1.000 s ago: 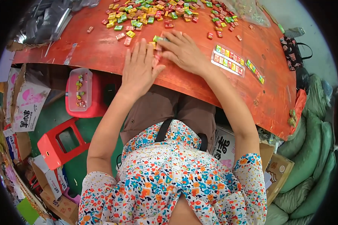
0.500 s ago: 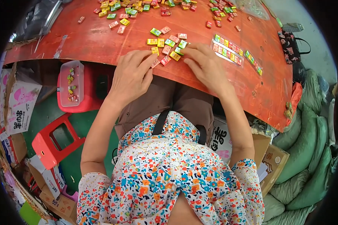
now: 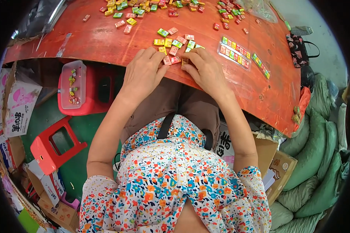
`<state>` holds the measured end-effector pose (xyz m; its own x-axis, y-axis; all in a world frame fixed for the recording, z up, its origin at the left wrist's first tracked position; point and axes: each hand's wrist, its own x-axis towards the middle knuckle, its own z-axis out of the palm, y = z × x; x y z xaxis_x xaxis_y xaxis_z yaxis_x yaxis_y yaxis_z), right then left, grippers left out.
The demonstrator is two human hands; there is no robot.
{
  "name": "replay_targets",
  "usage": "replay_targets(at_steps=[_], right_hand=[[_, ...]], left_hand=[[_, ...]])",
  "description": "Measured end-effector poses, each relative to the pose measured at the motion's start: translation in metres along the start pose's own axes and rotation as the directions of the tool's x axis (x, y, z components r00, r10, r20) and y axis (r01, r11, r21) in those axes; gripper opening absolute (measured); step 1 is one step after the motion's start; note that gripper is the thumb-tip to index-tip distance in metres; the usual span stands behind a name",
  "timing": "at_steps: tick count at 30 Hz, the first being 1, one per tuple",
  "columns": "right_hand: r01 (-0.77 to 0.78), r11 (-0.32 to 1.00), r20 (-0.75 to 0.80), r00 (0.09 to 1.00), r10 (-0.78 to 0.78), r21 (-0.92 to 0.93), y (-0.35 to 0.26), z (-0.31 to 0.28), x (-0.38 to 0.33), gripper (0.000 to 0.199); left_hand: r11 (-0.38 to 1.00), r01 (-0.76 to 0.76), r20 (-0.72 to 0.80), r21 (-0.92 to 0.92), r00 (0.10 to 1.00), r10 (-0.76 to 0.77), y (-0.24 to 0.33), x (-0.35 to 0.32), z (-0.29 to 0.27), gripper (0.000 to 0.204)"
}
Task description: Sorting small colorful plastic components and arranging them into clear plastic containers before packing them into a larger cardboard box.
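Head view, left hand [image 3: 143,73] flat, right hand [image 3: 206,70] grip pinching small square glossy candies [image 3: 174,60], scuffed red board [image 3: 105,37]

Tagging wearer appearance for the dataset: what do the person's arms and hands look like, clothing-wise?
Both forearms are bare, with no gloves; no rings, watch or bracelet are visible on the left hand or right hand. Short sleeves of a white blouse with a multicoloured floral print end above the elbows.

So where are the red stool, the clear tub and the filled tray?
Red stool [image 3: 46,149], head view, on its seat rim.
Clear tub [image 3: 72,84], head view, on its floor.
Filled tray [image 3: 234,52], head view, on its middle.
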<state>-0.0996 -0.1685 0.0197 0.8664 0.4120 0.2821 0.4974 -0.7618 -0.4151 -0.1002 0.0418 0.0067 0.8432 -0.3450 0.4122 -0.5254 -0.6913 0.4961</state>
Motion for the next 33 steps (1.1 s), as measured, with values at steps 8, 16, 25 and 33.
replay_targets(at_steps=[8,16,25,33], right_hand=[[-0.065,0.996,-0.039,0.997,0.063,-0.059,-0.006,0.003,-0.001,0.024],[-0.009,0.995,0.003,1.000,0.009,-0.099,-0.013,-0.003,-0.016,0.024],[-0.021,0.994,-0.088,0.996,0.030,0.105,0.001,-0.003,-0.006,0.026],[0.033,0.990,-0.064,0.998,-0.025,0.136,0.009,0.000,0.005,0.027]], left_hand=[[1.000,-0.031,0.046,-0.004,0.998,0.031,0.005,0.000,-0.002,0.017],[1.000,0.004,-0.009,0.021,1.000,-0.004,0.010,-0.006,0.001,0.016],[1.000,0.003,0.001,0.010,1.000,-0.003,0.003,0.000,0.002,0.016],[0.983,0.052,-0.059,-0.178,0.996,-0.063,-0.003,0.001,-0.005,0.022]])
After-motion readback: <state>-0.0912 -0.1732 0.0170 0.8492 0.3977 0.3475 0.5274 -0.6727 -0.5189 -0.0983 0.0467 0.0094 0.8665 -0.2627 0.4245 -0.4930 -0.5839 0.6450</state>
